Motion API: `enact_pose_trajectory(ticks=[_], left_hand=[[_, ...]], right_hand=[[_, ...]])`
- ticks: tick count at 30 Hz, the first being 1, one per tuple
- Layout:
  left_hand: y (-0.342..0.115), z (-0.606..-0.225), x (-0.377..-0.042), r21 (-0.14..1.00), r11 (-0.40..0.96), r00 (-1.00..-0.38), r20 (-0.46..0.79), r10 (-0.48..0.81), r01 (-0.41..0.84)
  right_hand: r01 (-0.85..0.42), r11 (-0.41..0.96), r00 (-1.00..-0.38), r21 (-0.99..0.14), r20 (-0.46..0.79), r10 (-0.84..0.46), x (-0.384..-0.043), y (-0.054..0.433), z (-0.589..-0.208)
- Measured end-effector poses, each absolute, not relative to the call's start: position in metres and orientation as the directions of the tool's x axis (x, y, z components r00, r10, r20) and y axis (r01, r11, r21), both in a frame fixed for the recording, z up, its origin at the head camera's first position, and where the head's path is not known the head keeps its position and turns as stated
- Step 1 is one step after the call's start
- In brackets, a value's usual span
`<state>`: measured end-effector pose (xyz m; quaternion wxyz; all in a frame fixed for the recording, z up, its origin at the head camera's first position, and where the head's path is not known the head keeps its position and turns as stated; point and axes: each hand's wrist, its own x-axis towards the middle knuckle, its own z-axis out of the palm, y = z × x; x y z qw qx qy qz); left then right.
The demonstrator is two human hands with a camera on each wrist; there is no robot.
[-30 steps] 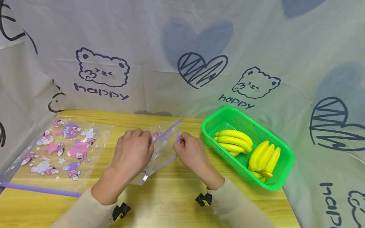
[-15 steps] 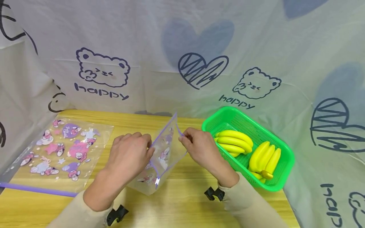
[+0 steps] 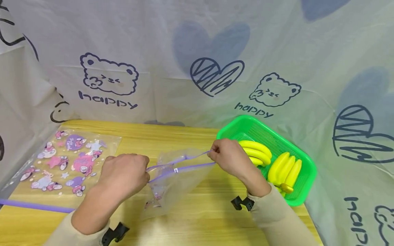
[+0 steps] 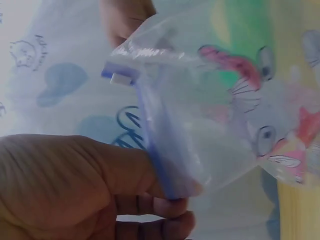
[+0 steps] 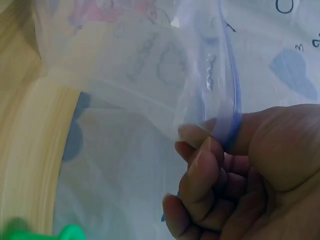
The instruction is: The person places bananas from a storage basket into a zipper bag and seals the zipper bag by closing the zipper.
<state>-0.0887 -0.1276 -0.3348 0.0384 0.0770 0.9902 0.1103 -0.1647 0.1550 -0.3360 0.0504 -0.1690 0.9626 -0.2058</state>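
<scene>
Clear bag [image 3: 181, 186] — stretched between left grip [image 3: 124, 174] and right grip [image 3: 232, 159].

Bag [image 3: 181, 186]: clear plastic, centre of head frame, mouth uppermost, pinched at both ends.
Strips [image 3: 194, 167]: two, purple, running sideways, parted mid-span.
Tab [image 3: 176, 170]: white, on nearer strip.
Print [image 3: 157, 193]: pink figures.

Left arm [image 3: 77, 230] and right arm [image 3: 278, 213]: both cream-sleeved, reached forward and bare at the wrists. Left hand [image 3: 124, 174]: one, knuckles uppermost in the head view, thumb extended in a pinch, fingers curled beneath. Right hand [image 3: 232, 158]: one, held well apart from its fellow, thumb and forefinger pinched, remaining fingers folded palmward.
</scene>
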Motion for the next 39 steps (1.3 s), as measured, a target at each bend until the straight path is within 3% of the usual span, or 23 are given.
enact_pose_trajectory(ticks=[3, 10, 14, 22, 27, 31, 39], left_hand=[[-0.125, -0.333, -0.086, 0.218, 0.96, -0.982, -0.024, 0.187, 0.177], [-0.117, -0.349, -0.097, 0.157, 0.944, -0.934, 0.264, 0.242, 0.289], [-0.12, -0.361, -0.102, 0.133, 0.941, -0.904, 0.347, 0.25, 0.312], [-0.12, -0.362, -0.105, 0.193, 0.94, -0.93, 0.295, 0.219, 0.282], [-0.113, -0.357, -0.104, 0.296, 0.916, -0.953, 0.217, 0.213, 0.272], [-0.107, -0.357, -0.104, 0.357, 0.889, -0.948, 0.238, 0.21, 0.287], [-0.121, -0.353, -0.1, 0.186, 0.956, -0.947, 0.273, 0.17, 0.226]], right_hand=[[-0.33, 0.851, -0.927, -0.408, -0.031, -0.374, -0.164, 0.153, -0.337], [-0.383, 0.838, -0.913, -0.388, 0.018, -0.408, -0.159, 0.143, -0.34], [-0.376, 0.854, -0.922, -0.359, 0.056, -0.383, -0.159, 0.144, -0.346], [-0.385, 0.847, -0.919, -0.365, 0.066, -0.389, -0.161, 0.148, -0.35], [-0.374, 0.842, -0.922, -0.387, 0.061, -0.382, -0.16, 0.146, -0.348], [-0.371, 0.841, -0.923, -0.395, 0.055, -0.382, -0.159, 0.144, -0.346], [-0.394, 0.859, -0.908, -0.327, -0.008, -0.42, -0.16, 0.157, -0.338]])
